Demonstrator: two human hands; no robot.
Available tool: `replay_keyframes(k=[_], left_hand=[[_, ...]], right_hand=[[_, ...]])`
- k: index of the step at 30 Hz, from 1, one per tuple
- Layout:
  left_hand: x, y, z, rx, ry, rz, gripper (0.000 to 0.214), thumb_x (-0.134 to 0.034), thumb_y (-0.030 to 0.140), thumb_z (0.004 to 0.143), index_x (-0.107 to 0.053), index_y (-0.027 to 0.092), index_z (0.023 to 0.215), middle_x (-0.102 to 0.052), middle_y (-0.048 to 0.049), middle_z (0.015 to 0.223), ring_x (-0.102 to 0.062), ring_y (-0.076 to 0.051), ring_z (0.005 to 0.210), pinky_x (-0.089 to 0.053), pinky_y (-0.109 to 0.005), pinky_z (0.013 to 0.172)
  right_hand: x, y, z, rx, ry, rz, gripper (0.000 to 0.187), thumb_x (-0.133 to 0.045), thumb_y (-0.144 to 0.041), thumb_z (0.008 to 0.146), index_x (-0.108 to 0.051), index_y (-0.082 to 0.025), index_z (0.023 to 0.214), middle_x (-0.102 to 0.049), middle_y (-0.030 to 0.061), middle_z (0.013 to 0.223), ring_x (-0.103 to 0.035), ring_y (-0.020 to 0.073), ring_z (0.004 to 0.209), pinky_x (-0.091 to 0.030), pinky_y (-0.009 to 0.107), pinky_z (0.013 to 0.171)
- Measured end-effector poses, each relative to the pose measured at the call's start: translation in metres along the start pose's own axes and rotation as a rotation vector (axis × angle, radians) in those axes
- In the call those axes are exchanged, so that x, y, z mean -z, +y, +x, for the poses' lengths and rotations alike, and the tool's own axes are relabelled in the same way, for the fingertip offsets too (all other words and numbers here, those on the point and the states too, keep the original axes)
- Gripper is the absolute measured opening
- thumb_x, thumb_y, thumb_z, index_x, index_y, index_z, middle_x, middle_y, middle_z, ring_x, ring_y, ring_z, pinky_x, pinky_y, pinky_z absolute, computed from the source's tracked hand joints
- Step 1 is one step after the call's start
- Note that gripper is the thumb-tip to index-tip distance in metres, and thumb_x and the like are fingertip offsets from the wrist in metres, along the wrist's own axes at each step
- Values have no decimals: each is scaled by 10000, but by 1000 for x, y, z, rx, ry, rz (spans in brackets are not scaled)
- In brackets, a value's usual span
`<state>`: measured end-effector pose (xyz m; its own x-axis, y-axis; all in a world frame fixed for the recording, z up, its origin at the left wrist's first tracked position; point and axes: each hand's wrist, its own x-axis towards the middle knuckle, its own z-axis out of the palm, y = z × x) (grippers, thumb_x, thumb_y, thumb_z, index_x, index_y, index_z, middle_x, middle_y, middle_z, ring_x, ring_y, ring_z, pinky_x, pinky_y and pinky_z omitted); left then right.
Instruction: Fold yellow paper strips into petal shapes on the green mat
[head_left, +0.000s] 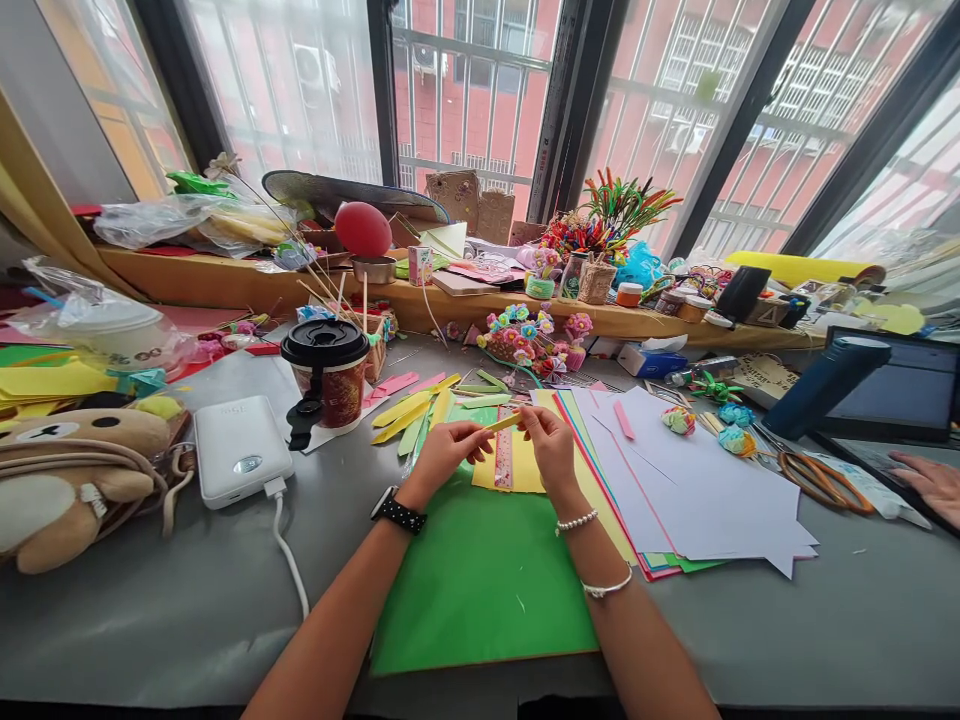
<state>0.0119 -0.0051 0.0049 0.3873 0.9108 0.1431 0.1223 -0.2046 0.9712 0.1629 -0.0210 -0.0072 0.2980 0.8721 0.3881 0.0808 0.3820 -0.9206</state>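
My left hand [453, 447] and my right hand [549, 440] are both closed on a small yellow paper strip [505, 423], one at each end. They hold it above the far part of a green sheet [480, 570]. Below the strip lie yellow paper [531, 470] and a pink patterned ruler [503, 462]. Folded yellow strips [409, 415] and light green strips [484, 390] lie in a loose heap just beyond my left hand. My fingers cover the ends of the strip.
A lidded cup [341, 385] and a white power bank [241, 452] with a cable stand left. White sheets [705, 490] lie on coloured paper to the right, with scissors [821, 482] beyond. Another person's hand [930, 485] is by a laptop [900, 385]. Paper flowers [517, 335] stand behind.
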Motion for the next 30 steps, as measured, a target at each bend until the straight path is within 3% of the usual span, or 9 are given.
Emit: replay_keyframes(k=[4,6,12,17,22,27,30], left_hand=[[8,-4,1,-2,-24,32,243,-597,375,632,-622,133,621,-615,-13,562,-502,-74,457,-420,-181,477],[9,-3,1,5,-39,49,250,-600,387,625,-625,138,616,-625,-17,568,-515,-82,465,-428,-189,486],[9,3,0,-1,58,4,287,-610,423,594,-629,137,614,-639,-36,581,-562,-118,503,-449,-219,505],[9,4,-1,44,59,-69,283,-629,412,577,-626,129,600,-628,-34,558,-555,-119,500,-448,-231,517],[9,2,-2,-2,199,-211,250,-630,376,594,-590,130,594,-581,0,556,-521,-97,530,-424,-219,555],[6,2,-2,-53,114,-25,279,-592,393,624,-569,131,530,-504,24,504,-456,-90,518,-360,-205,519],[6,1,-2,-74,134,71,289,-584,402,625,-565,134,518,-498,21,505,-451,-98,533,-346,-208,525]], right_hand=[[2,-2,2,-73,-176,62,234,-631,-358,620,-616,-153,731,-585,8,632,-532,120,597,-435,250,566],[2,-2,2,-119,-205,95,234,-654,-348,591,-620,-151,713,-591,5,608,-545,120,576,-445,264,581],[-1,0,2,-246,-115,158,237,-671,-353,558,-611,-143,650,-582,-1,558,-548,112,514,-445,261,550],[-3,2,1,-326,-102,225,243,-683,-343,542,-606,-142,656,-586,-7,583,-542,96,522,-446,253,572],[-5,2,-4,-365,-331,241,257,-683,-320,554,-637,-148,740,-621,14,654,-565,104,582,-449,252,605],[-10,-2,-9,-328,-377,145,250,-654,-373,576,-639,-142,672,-631,28,616,-589,138,601,-453,273,608],[-12,-4,-9,-283,-362,99,256,-643,-390,582,-634,-144,652,-627,25,588,-592,146,585,-452,271,588]])
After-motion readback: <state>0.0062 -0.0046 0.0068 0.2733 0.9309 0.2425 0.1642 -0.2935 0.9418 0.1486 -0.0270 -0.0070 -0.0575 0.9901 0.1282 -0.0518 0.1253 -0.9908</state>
